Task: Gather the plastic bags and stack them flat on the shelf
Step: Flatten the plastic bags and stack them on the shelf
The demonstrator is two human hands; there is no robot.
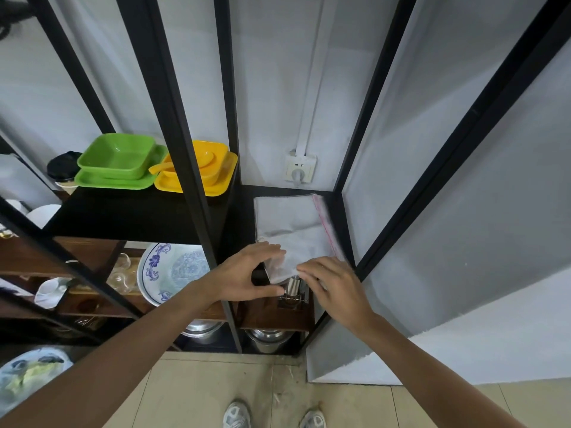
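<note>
clear plastic bags (290, 223) lie flat on black shelf (244, 211), near edge overhanging. left hand (247, 274) pinches the near corner; right hand (332, 284) rests fingers flat on top, holding nothing.

No writing, label, brand, number or sign can be read anywhere in this view. The blue-and-white plate (173, 270) on the lower shelf carries only a painted floral pattern, no letters. The red strip along the edge of the clear plastic bags (293, 230) is too blurred to show whether it bears any print.
</note>
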